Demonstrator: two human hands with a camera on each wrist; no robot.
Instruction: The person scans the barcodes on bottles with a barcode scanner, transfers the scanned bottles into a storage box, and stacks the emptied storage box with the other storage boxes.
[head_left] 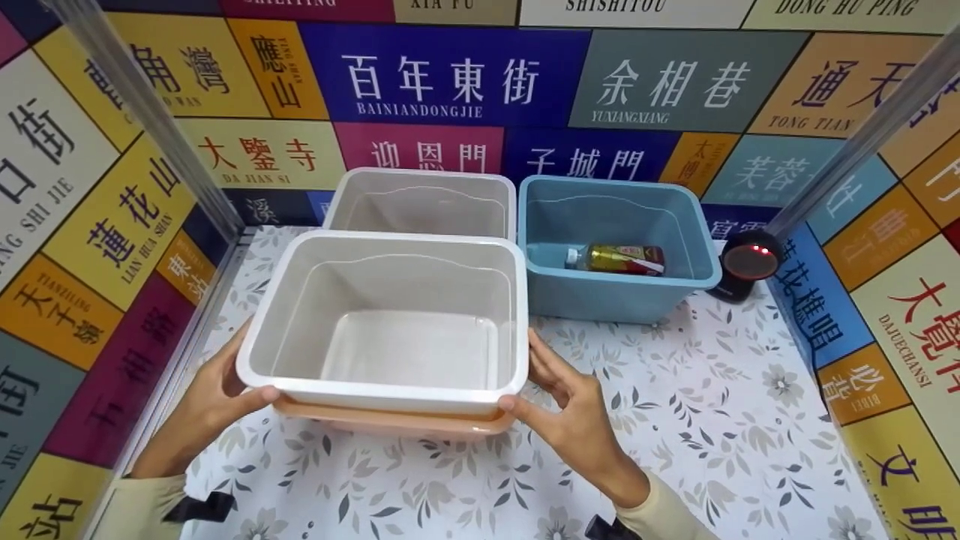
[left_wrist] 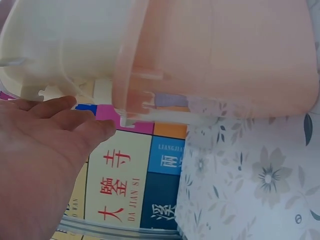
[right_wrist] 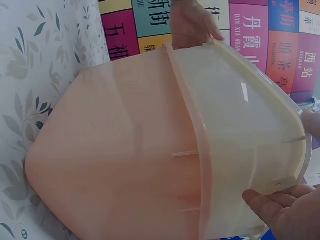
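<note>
Both hands hold a white plastic bin (head_left: 382,394) by the sides of its rim. Its lower part sits inside a peach-coloured bin (head_left: 397,426), whose front edge shows below it in the head view. My left hand (head_left: 217,397) grips the left rim, thumb at the front corner. At the opposite corner my right hand (head_left: 566,405) has its thumb on the rim and its fingers along the side. In the right wrist view, the white bin (right_wrist: 230,110) rises well out of the peach bin (right_wrist: 115,150), which stands on the patterned tabletop.
Behind stands another pale bin (head_left: 424,176), partly hidden. To its right, a blue bin (head_left: 600,296) holds a bottle (head_left: 622,259) with a yellow and red label. A black device with red lights (head_left: 750,259) stands at the right. Sign-covered walls (head_left: 450,75) enclose the table (head_left: 675,420).
</note>
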